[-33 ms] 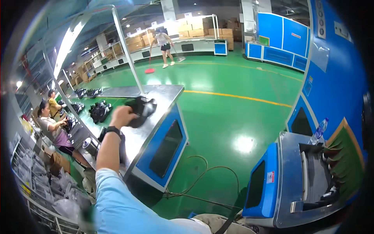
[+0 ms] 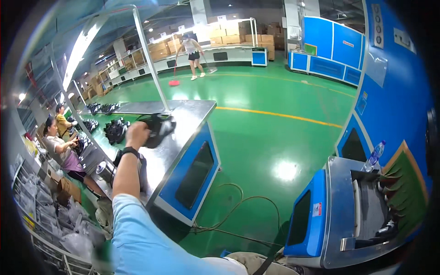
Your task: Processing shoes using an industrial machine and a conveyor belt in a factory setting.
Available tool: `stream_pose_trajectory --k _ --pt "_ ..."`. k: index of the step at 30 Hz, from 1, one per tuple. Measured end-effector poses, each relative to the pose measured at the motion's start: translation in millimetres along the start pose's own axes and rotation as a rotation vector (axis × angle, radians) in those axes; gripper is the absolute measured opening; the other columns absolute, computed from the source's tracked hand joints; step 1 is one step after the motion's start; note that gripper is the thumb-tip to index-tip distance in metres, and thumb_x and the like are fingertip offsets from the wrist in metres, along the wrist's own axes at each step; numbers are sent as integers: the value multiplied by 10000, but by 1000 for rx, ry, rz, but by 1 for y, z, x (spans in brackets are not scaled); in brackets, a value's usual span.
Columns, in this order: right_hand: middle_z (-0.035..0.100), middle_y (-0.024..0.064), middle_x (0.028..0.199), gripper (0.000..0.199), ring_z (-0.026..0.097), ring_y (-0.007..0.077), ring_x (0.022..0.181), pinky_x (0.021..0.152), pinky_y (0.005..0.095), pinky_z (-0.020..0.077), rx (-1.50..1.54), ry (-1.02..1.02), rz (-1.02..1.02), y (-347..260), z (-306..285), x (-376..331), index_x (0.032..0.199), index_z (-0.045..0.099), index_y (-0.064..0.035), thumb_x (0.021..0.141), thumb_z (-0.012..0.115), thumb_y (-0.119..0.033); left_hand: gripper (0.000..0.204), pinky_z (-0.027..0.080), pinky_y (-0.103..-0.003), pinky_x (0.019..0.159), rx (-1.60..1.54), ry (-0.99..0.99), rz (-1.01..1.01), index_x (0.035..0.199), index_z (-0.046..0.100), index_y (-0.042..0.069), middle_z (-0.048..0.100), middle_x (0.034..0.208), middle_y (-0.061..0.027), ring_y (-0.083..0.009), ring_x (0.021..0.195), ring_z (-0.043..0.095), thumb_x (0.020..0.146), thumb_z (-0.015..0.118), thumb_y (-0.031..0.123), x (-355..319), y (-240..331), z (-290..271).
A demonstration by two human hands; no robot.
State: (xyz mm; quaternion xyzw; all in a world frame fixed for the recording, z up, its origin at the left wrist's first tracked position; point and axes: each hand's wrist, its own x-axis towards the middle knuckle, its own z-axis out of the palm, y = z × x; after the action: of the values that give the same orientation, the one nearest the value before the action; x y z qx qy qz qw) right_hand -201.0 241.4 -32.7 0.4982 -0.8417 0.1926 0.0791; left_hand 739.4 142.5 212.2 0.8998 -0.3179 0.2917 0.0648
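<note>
The left hand, curled closed, grips a rounded black shoe extending rightward over the shiny metal table.

No lettering is legible: a small red-and-white label marks the blue-sided machine, a reddish label the far blue cabinet, a pale sticker the tall blue panel

Our left arm extends from seven o'clock, the bare forearm pointing nearly to twelve. At nine o'clock our left hand shows its back, the wrist almost straight, fingers curled toward three.
</note>
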Motion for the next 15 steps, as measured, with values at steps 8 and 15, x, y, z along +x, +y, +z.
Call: stream_pose_trajectory --k 8,15 --pt "689 183 813 221 647 332 692 706 408 546 3 60 -24 -11 -6 -17 942 745 -21 923 643 -216 255 502 -504 900 -260 360 -294 1037 649 17 671 1018 -256 -437 948 645 857 521 146 82 28 101" --pt "663 193 888 214 621 337 745 725 404 538 -121 -31 368 17 -16 -98 995 721 -31 966 603 -207 231 528 -449 836 -1001 -94 645 1065 665 -3 694 1006 -212 -386 961 662 880 610 124 -5 547 51"
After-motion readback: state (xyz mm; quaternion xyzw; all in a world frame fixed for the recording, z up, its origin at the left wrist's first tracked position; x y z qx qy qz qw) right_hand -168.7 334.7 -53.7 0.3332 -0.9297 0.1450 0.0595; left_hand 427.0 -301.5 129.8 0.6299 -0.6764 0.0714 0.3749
